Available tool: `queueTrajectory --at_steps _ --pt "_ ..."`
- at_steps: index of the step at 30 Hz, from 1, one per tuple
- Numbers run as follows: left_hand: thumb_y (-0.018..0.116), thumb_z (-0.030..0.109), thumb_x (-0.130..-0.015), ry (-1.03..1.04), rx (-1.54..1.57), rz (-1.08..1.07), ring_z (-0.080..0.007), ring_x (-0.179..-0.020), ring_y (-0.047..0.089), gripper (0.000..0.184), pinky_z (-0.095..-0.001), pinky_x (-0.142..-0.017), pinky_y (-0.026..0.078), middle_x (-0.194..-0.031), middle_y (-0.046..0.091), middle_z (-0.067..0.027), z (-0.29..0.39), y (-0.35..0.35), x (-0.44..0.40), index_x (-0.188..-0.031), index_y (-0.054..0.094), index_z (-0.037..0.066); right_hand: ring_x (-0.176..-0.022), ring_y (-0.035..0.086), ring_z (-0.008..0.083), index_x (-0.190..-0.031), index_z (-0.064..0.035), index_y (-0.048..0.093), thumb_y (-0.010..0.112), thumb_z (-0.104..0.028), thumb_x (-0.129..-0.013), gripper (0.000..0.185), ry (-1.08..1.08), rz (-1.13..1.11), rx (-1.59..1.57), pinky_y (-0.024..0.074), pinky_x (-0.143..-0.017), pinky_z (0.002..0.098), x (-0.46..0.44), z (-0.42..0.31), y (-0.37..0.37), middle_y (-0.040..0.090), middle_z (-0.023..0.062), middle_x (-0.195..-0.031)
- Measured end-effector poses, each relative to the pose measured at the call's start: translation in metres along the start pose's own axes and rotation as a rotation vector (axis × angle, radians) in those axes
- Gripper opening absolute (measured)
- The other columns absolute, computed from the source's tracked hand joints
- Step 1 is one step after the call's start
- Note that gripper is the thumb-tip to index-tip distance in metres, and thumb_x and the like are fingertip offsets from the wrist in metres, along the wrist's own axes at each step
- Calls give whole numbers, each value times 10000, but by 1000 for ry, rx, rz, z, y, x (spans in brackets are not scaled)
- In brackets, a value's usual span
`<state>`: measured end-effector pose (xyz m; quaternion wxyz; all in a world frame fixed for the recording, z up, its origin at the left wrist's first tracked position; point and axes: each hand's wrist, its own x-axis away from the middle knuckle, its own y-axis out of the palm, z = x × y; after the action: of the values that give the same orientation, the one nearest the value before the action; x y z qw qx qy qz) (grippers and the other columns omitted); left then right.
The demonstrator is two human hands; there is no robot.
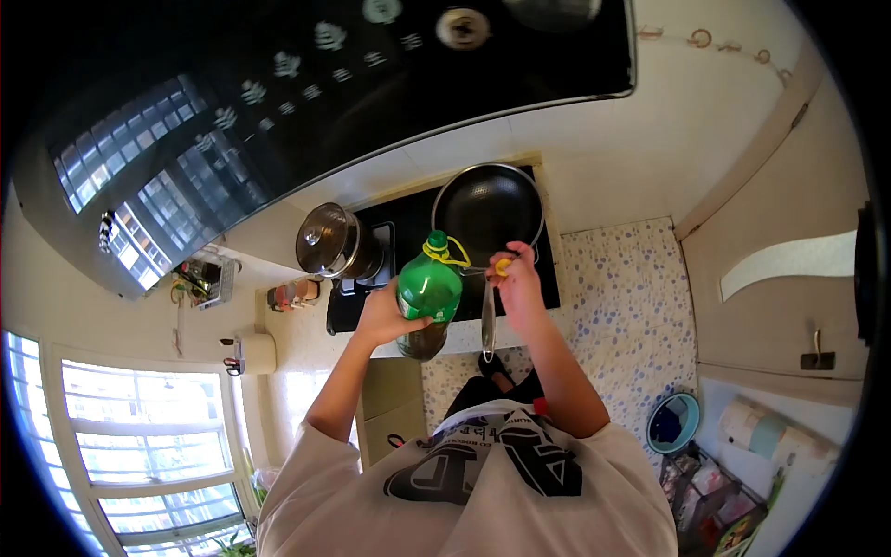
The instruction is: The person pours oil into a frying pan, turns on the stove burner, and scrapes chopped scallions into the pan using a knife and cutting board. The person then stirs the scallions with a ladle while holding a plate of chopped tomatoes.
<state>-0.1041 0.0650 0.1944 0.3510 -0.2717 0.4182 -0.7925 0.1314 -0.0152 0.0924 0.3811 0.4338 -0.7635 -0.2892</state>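
On a stove (pixel 418 206), a pot (pixel 327 243) sits left, a frying pan (pixel 487 212) right. In front, a bottle (pixel 430 290) is in the left hand (pixel 382 316), the right hand (pixel 517 280) to its right. A range hood (pixel 371 116) hangs above; a window (pixel 144 425) is at far left, a door (pixel 772 311) at far right

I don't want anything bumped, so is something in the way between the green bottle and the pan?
Nothing visible stands between the green bottle, held in the left hand, and the pan. The right hand, holding something small and yellow, is off to the bottle's right.
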Motion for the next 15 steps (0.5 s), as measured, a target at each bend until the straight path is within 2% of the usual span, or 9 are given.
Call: queueTrajectory --at_steps 4,7,8,11,12,15 --pt "873 418 -608 -29 16 -49 -397 -926 697 792 -434 -855 556 -999 721 -210 1 6 12 -1227 585 17 -912 510 136 -1324 -136 365 518 -107 -929 425 -238 -227 388 419 -783 280 -2 -34 22 525 42 -1055" --pt "871 406 -608 -16 86 -42 -401 -919 693 750 -440 -844 555 -979 718 -217 6 8 20 -1192 597 24 -934 503 136 -1321 -105 370 500 -89 -923 419 -451 -390 609 429 -803 269 -4 -46 42 527 49 -1079" --pt "869 399 -607 -28 86 -36 -404 -923 691 746 -446 -844 552 -977 715 -222 7 9 22 -1195 599 26 -934 484 121 -1309 -96 380 536 -62 -928 413 -479 -411 602 425 -807 258 -6 -47 45 500 34 -1063" --pt "867 386 -604 -46 91 -18 -406 -924 688 734 -449 -844 549 -974 713 -224 12 6 26 -1184 604 21 -801 480 101 -1280 -90 440 643 -82 -914 419 -498 -443 814 436 -730 256 -5 -49 42 479 22 -979" --pt "866 388 -602 -54 84 -10 -406 -922 688 734 -450 -841 549 -972 713 -225 12 5 26 -1180 606 17 -759 485 104 -1179 -59 566 738 -131 -863 368 -559 -365 855 437 -676 252 0 -43 42 487 27 -943" --pt "863 398 -592 -69 48 -5 -408 -913 688 738 -451 -833 548 -967 712 -225 9 3 22 -1167 612 10 -758 501 132 -1121 -36 646 818 -228 -806 407 -493 -341 1108 444 -672 259 31 -38 48 507 54 -920"
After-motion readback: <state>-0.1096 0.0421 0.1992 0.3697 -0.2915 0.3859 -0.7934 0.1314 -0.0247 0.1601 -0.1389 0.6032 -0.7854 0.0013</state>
